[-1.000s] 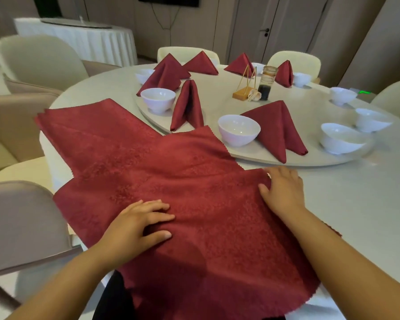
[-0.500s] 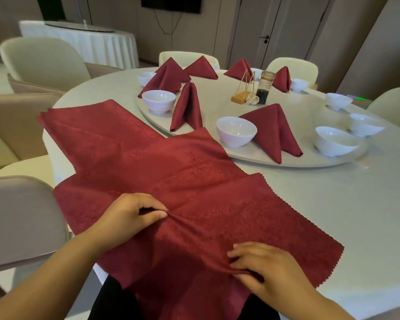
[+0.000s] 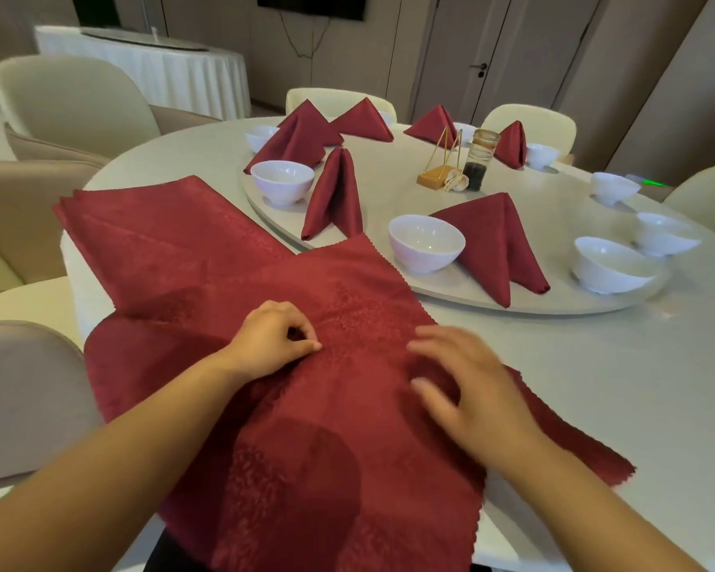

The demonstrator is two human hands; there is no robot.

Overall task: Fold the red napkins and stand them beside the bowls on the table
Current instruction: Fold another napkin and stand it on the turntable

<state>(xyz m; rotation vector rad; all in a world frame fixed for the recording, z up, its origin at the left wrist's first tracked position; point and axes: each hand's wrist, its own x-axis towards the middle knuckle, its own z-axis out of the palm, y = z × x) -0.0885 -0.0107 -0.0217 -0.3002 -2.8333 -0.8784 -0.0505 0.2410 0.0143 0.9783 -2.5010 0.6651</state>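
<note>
A flat red napkin (image 3: 347,291) lies spread at the near edge of the round table, over a stack of more red napkins (image 3: 153,233) to its left. My left hand (image 3: 273,340) pinches the cloth near its middle with thumb and curled fingers. My right hand (image 3: 467,390), blurred, is over the napkin just to the right with fingers spread. Folded napkins stand on the turntable: one (image 3: 335,196) beside a white bowl (image 3: 281,181), another (image 3: 496,241) beside a nearer bowl (image 3: 426,241). Further folded napkins stand at the back.
The raised turntable (image 3: 554,301) also carries three bowls at the right (image 3: 607,264), a dark jar (image 3: 477,163) and a small wooden stand (image 3: 434,175). Pale chairs (image 3: 71,101) ring the table; one chair back (image 3: 21,390) is close at the near left.
My right hand left the napkin's far right edge, came to its near edge, then moved up to its middle. My left hand curled into a pinch and shifted right.
</note>
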